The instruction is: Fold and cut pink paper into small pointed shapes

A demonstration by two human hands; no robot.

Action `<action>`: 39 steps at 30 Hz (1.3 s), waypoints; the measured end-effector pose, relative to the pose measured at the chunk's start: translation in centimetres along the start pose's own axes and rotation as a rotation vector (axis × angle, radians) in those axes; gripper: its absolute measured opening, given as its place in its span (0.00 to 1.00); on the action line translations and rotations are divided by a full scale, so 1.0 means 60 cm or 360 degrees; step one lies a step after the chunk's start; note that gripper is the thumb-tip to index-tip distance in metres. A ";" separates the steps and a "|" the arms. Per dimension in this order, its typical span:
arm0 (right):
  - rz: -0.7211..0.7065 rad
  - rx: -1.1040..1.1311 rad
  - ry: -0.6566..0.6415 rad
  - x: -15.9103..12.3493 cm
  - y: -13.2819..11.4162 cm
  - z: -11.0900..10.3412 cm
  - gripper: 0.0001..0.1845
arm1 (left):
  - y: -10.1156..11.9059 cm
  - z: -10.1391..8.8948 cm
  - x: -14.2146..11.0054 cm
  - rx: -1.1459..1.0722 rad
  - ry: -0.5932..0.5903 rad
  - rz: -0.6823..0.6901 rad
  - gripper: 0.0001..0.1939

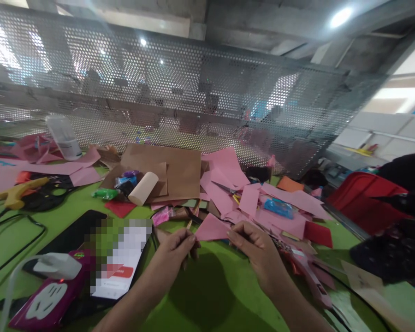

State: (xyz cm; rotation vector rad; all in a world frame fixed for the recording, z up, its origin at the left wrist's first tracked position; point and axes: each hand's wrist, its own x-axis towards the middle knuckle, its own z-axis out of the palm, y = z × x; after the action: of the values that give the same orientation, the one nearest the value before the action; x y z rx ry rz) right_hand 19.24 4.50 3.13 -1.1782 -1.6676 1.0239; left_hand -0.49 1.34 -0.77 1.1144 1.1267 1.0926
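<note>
Hands meet over a green counter (207, 295): the right hand (254, 249) pinches the edge of a small pink paper piece (210, 228), while the left hand (176, 249) closes its fingers on a thin wooden stick (190, 224) at the paper's corner. Judging by this, the paper is being fitted to the stick; next comes a steady alignment. Both forearms angle inward, wrists low.

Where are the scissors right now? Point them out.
In the head view the scissors lie right of centre on the loose pink paper sheets, beyond the right hand and just right of the brown cardboard.
</note>
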 end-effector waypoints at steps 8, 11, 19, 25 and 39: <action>0.0074 0.0151 0.0059 0.005 0.005 -0.006 0.16 | 0.009 -0.010 0.001 -0.0049 0.0329 0.0072 0.17; 0.0099 0.0170 0.0022 0.005 0.007 -0.005 0.16 | 0.019 -0.008 -0.008 -0.0011 0.0346 0.0173 0.16; 0.0077 -0.0085 -0.0247 -0.010 -0.005 0.013 0.15 | 0.004 0.002 -0.003 0.0065 -0.0104 0.0093 0.14; -0.0068 -0.0235 -0.0224 -0.019 -0.014 0.019 0.10 | -0.004 0.001 -0.002 0.0233 -0.0049 0.0091 0.11; -0.0029 -0.0114 -0.0276 -0.023 -0.009 0.036 0.08 | 0.005 0.005 -0.014 0.0518 -0.0160 0.0252 0.07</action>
State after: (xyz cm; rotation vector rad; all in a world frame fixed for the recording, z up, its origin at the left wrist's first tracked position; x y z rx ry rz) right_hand 17.34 2.75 2.71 -1.1449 -1.8603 1.0889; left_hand -0.27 0.52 -0.38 1.5189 1.1785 0.9820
